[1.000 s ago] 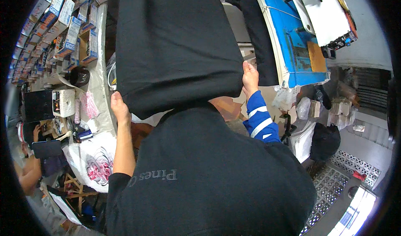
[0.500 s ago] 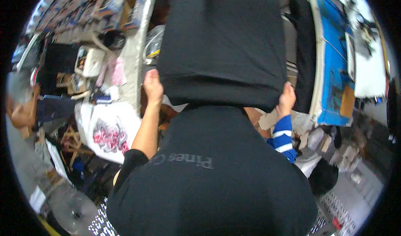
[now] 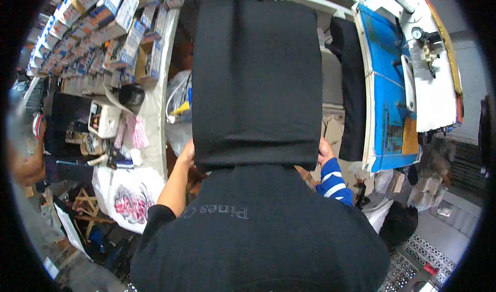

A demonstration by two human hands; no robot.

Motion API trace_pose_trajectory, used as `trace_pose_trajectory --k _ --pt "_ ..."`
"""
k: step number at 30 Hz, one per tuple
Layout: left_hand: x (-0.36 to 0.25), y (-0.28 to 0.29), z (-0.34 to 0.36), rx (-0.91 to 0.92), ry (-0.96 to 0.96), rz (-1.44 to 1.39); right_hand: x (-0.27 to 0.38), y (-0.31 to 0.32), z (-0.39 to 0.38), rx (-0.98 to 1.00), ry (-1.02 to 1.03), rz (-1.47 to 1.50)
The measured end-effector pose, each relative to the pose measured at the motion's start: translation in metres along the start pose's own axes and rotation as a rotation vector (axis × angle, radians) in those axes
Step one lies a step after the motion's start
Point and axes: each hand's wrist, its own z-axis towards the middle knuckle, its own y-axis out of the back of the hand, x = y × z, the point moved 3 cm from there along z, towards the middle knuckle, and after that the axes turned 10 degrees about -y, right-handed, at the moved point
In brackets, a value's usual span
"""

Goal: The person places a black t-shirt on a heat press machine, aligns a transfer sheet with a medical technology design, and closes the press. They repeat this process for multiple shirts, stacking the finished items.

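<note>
A large black fabric panel (image 3: 257, 80), perhaps a garment, stretches out smooth and nearly rectangular in front of me. Its near end, creased crosswise, lies close to my body. At the near left corner my left hand (image 3: 188, 153) grips the side edge, its fingers partly hidden by the cloth. My right hand (image 3: 325, 150), below a blue sleeve with white stripes, grips the opposite corner the same way. What supports the fabric underneath is hidden.
Blue equipment with a pale frame (image 3: 385, 85) stands to the right, beside a hanging black cloth (image 3: 353, 96). On the left, a long table (image 3: 155, 137) carries stacked boxes (image 3: 121, 39), a cap (image 3: 132, 95) and a white printed cloth (image 3: 132, 196). Another person's arm (image 3: 33, 160) shows at far left.
Both hands have come lower in the view and closer together, still holding the black fabric. Its far edge now shows, and the creases near me look flatter. The whole view has shifted.
</note>
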Motion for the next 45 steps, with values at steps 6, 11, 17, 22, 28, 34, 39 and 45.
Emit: trace_pose_trajectory --k 6,11,17,22,28,34,39,45 --pt "-0.056 0.001 0.051 0.085 -0.065 -0.192 0.080 -0.050 0.021 0.195 0.099 0.099" --pt "-0.192 -0.049 0.130 0.265 -0.249 -0.355 0.209 -0.123 0.090 0.220 0.200 -0.031" --pt "-0.328 -0.074 0.227 0.075 -0.638 -0.400 0.331 -0.151 0.154 -0.192 0.624 -0.015" --pt "-0.314 -0.036 0.273 -0.537 -0.483 0.492 0.342 -0.139 0.154 -1.044 0.924 -0.761" --pt "-0.319 -0.073 0.325 0.038 -0.728 -0.083 0.356 -0.144 0.184 -0.343 0.536 -0.410" --pt "-0.350 -0.056 0.304 -0.223 -0.909 0.265 0.369 -0.153 0.185 -0.293 0.693 -0.377" --pt "-0.370 -0.071 0.252 -0.593 -1.285 1.023 0.375 -0.154 0.170 -0.940 1.127 -1.010" --pt "-0.369 -0.060 0.230 -0.531 -1.120 0.923 0.374 -0.168 0.168 -0.886 1.061 -0.970"
